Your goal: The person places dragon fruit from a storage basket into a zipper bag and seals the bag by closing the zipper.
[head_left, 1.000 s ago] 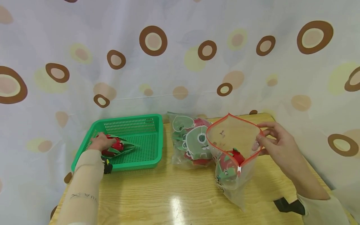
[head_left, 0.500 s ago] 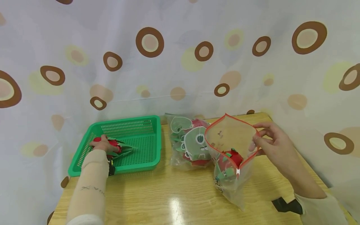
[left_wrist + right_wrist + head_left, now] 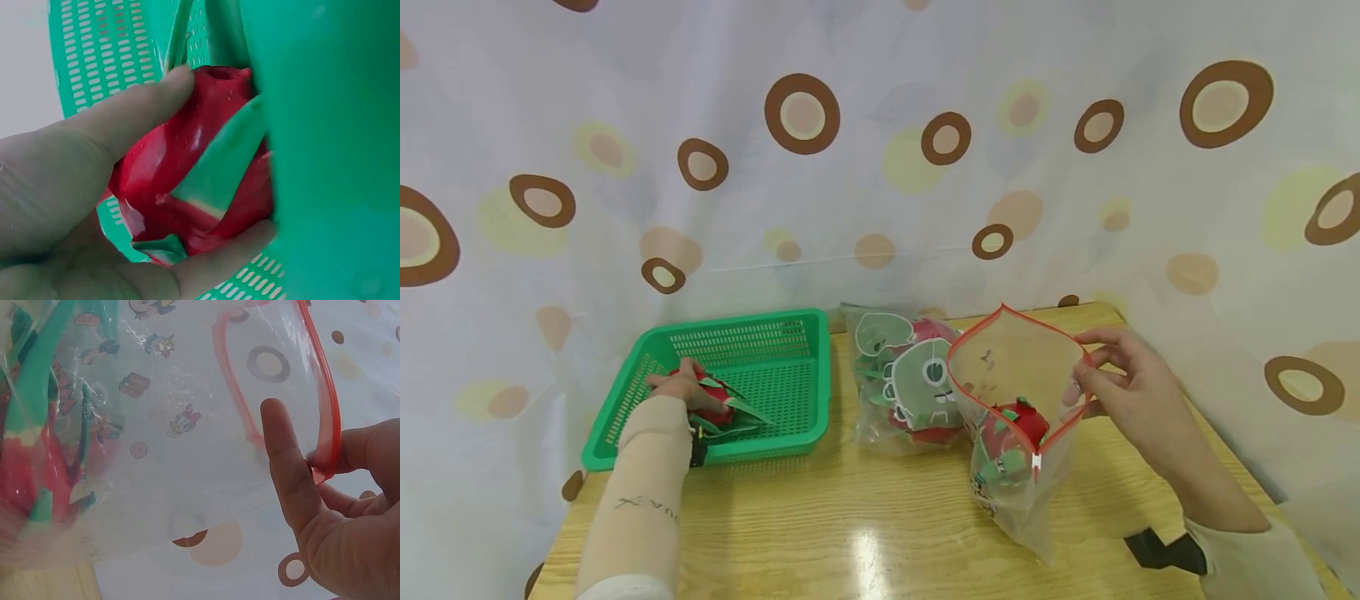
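Note:
My left hand (image 3: 677, 387) reaches into the green plastic basket (image 3: 817, 375). Its thumb and fingers grip a red dragon fruit (image 3: 181, 156) with green scales, close to the basket's wall. On the right, my right hand (image 3: 1131, 383) pinches the red rim (image 3: 328, 425) of a clear zip bag (image 3: 1026, 508) between thumb and fingers. The bag's mouth gapes wide, with a white slider (image 3: 1037, 461) at its front corner. Inside the bag lies a red and green dragon fruit (image 3: 31, 469), seen through the printed plastic.
Behind and left of the gaping bag, a second printed bag (image 3: 917, 383) with red and green fruit stands on the wooden table (image 3: 805, 533). A pale curtain (image 3: 865, 167) with brown rings hangs along the table's back.
My left hand has shifted slightly right inside the basket and the dragon fruit has moved a little with it. My right hand keeps its hold on the bag's rim.

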{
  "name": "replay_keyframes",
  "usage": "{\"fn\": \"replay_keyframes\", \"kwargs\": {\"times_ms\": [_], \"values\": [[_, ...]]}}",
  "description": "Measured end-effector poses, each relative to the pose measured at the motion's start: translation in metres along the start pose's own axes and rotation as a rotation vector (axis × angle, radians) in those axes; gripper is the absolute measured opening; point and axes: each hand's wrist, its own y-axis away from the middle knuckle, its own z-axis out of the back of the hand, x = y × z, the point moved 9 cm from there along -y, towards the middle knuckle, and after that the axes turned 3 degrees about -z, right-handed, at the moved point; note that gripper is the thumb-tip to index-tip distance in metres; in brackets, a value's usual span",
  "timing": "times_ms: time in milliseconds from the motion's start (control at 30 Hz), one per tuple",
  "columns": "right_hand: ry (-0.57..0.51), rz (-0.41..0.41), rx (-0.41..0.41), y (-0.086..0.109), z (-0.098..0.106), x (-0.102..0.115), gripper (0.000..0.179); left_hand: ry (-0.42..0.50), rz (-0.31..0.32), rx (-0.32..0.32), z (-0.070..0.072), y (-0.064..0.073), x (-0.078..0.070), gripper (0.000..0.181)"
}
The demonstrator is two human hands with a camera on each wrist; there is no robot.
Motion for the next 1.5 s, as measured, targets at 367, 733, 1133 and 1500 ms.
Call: {"fn": "replay_keyframes", "kwargs": {"times_ms": [367,733,1133,1500], "values": [[0.019,-0.004,-0.008,0.001,0.0,-0.001,0.032,-0.123,-0.057,0.002,-0.006,-0.001,-0.011,0.074],[0.026,0.0,-0.017,0.002,0.0,-0.001,0.033,-0.05,-0.177,-0.071,-0.002,-0.011,-0.004,0.082],[0.038,0.012,-0.023,0.003,0.001,-0.001,0.032,-0.037,-0.337,-0.223,0.017,-0.004,-0.022,0.081],[0.049,0.017,-0.018,0.002,0.0,0.001,0.033,0.016,-0.435,-0.31,0.03,0.017,-0.051,0.081]]}}
